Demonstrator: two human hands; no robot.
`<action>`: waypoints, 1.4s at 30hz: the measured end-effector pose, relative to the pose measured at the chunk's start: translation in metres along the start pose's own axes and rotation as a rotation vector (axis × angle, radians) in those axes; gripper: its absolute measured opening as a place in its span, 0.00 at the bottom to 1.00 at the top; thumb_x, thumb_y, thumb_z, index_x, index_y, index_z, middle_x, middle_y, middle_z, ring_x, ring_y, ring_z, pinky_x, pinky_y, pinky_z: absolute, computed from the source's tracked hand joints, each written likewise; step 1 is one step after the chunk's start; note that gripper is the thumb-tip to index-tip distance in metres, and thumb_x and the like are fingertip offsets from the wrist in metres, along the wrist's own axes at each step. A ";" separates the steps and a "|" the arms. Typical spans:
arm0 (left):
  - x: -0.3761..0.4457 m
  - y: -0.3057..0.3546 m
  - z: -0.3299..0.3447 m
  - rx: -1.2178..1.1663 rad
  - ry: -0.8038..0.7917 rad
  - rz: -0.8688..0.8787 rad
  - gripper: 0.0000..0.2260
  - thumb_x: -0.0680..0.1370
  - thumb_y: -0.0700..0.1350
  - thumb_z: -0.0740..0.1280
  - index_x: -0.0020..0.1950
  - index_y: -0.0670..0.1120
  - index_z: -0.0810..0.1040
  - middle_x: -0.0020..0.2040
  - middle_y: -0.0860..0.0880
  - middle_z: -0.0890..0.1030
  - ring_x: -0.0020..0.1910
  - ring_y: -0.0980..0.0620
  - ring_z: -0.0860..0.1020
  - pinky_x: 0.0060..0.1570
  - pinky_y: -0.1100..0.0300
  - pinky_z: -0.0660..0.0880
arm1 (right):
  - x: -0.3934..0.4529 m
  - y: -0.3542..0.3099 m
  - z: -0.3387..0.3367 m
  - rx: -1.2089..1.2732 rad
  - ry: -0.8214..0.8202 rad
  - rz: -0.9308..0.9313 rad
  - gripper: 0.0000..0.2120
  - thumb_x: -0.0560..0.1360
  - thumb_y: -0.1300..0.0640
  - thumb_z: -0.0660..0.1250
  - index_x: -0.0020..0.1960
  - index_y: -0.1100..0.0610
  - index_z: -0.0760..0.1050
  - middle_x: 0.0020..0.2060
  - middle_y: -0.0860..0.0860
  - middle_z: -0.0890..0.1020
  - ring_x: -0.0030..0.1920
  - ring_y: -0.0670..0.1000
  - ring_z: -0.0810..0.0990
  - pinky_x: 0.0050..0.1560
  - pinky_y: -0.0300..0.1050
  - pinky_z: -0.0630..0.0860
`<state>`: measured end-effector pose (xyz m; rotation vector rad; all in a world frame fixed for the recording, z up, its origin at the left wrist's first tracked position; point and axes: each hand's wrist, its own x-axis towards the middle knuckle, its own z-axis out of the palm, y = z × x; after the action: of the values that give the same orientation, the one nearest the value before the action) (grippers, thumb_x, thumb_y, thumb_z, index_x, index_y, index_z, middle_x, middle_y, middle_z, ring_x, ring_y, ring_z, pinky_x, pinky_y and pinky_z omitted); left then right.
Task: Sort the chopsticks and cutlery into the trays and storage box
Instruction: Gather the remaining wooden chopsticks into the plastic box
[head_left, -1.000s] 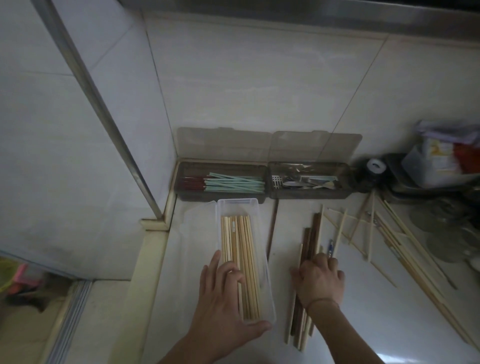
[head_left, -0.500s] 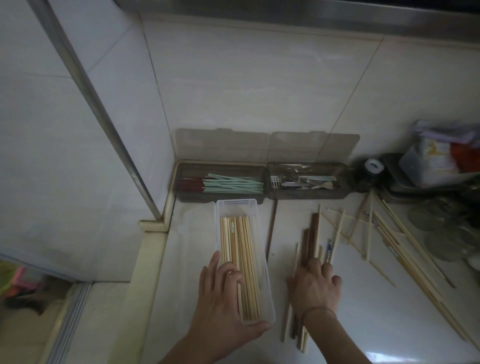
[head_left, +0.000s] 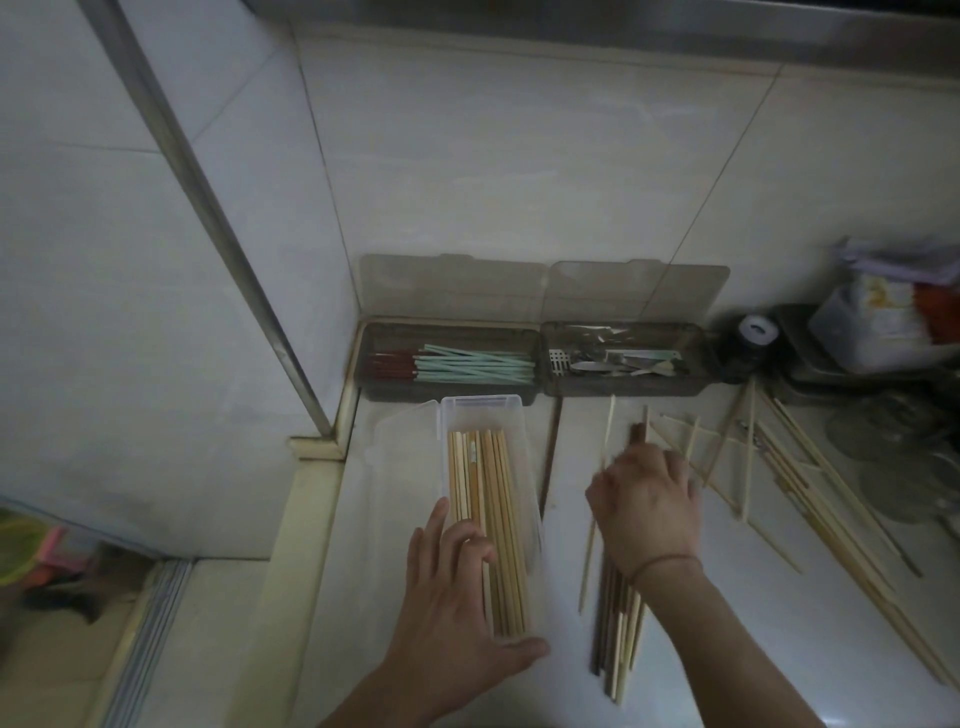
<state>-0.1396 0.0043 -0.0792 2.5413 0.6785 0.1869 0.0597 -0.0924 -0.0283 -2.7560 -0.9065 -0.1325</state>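
A clear storage box (head_left: 480, 410) lies lengthwise on the counter, filled with light bamboo chopsticks (head_left: 493, 493). My left hand (head_left: 457, 597) rests on its near end, fingers laid over the sticks and thumb along the near edge. My right hand (head_left: 644, 509) is blurred. Its fingers curl over a bundle of mixed dark and light chopsticks (head_left: 618, 634) to the right of the box. Against the wall, a dark left tray (head_left: 374, 358) holds green and red chopsticks, and a dark right tray (head_left: 696, 364) holds metal cutlery. Loose bamboo chopsticks (head_left: 748, 457) lie scattered further right.
One dark chopstick (head_left: 550, 457) lies between the box and the bundle. At the far right stand a plastic container (head_left: 872, 332), a small black jar (head_left: 756, 338) and glass lids (head_left: 904, 467). Tiled walls close the back and left; the counter's edge (head_left: 306, 519) runs down the left.
My right hand has slid forward along the bundle and its fingers have curled over the sticks. The bundle has shifted and one light stick now angles out. My left hand stays on the box.
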 end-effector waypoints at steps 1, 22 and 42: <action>0.000 0.000 0.000 -0.005 0.019 0.012 0.37 0.59 0.79 0.64 0.55 0.60 0.52 0.67 0.55 0.59 0.78 0.49 0.42 0.73 0.37 0.56 | 0.004 -0.004 -0.006 0.125 0.106 -0.036 0.14 0.73 0.48 0.60 0.38 0.55 0.79 0.48 0.51 0.76 0.52 0.56 0.70 0.50 0.50 0.70; 0.002 -0.003 0.007 0.024 0.188 0.106 0.38 0.57 0.75 0.70 0.54 0.51 0.65 0.61 0.51 0.67 0.76 0.42 0.56 0.63 0.33 0.69 | -0.028 -0.048 0.043 0.086 -0.110 -0.346 0.07 0.67 0.48 0.66 0.33 0.47 0.80 0.62 0.48 0.77 0.67 0.57 0.68 0.62 0.56 0.71; 0.000 -0.006 0.010 0.005 0.154 0.094 0.38 0.59 0.76 0.69 0.56 0.51 0.67 0.63 0.51 0.68 0.77 0.41 0.55 0.66 0.35 0.67 | -0.056 0.060 0.029 -0.101 -0.475 0.472 0.13 0.78 0.44 0.53 0.49 0.49 0.73 0.40 0.47 0.79 0.40 0.50 0.79 0.41 0.44 0.76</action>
<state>-0.1393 0.0047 -0.0908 2.5842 0.6175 0.4170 0.0509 -0.1637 -0.0774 -3.0627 -0.3112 0.5927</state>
